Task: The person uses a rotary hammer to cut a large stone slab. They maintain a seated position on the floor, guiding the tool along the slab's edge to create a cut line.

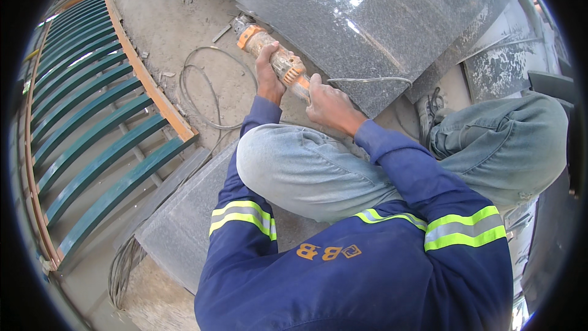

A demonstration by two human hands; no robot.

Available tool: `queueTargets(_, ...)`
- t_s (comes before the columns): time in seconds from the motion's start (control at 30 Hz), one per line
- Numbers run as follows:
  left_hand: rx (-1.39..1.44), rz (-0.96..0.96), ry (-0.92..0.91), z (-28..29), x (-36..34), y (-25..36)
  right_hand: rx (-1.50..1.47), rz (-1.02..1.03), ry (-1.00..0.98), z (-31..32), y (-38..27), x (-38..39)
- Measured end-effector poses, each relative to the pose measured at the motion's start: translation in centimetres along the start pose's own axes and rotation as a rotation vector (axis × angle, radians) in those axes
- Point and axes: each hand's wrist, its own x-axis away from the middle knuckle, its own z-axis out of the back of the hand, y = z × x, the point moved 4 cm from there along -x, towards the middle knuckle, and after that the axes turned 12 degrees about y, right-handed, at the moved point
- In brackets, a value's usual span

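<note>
Both of my hands are closed on a dusty orange and grey angle grinder (257,41). My left hand (269,76) wraps round the middle of its body, and my right hand (331,105) grips the rear handle. The grinder's head points up and left, beside the left edge of a large dark grey polished stone slab (367,18). Whether its disc touches the slab's edge I cannot tell. A thin cable (373,79) lies over the slab's near corner, close to my right hand.
Green slats in an orange frame (144,73) line the left side. A looped cable (214,95) lies on the dusty floor beside it. Beneath me is a grey stone slab (177,227), with bundled cable (125,270) near it. More slabs (499,70) lean at right.
</note>
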Motion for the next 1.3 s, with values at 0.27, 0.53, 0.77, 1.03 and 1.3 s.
queueTargets(0.27,0.018,0.000,-0.013,0.5,-2.1,0.4,0.006,-0.005,-0.013,-0.7,-0.1,-1.5)
queueTargets(0.53,0.032,0.036,-0.029,0.5,-2.5,0.5,0.039,-0.015,-0.013,-0.4,-0.5,-1.9)
queueTargets(0.77,0.001,0.034,-0.023,-0.2,-0.6,0.4,0.014,-0.022,-0.035,0.1,-0.2,-0.7)
queueTargets(1.03,0.027,0.069,0.008,0.0,2.0,-1.1,0.014,0.000,-0.010,0.9,-0.2,2.3)
queueTargets(1.3,0.001,0.035,0.000,-0.1,1.2,-0.8,-0.013,0.014,0.009,0.5,0.3,1.5)
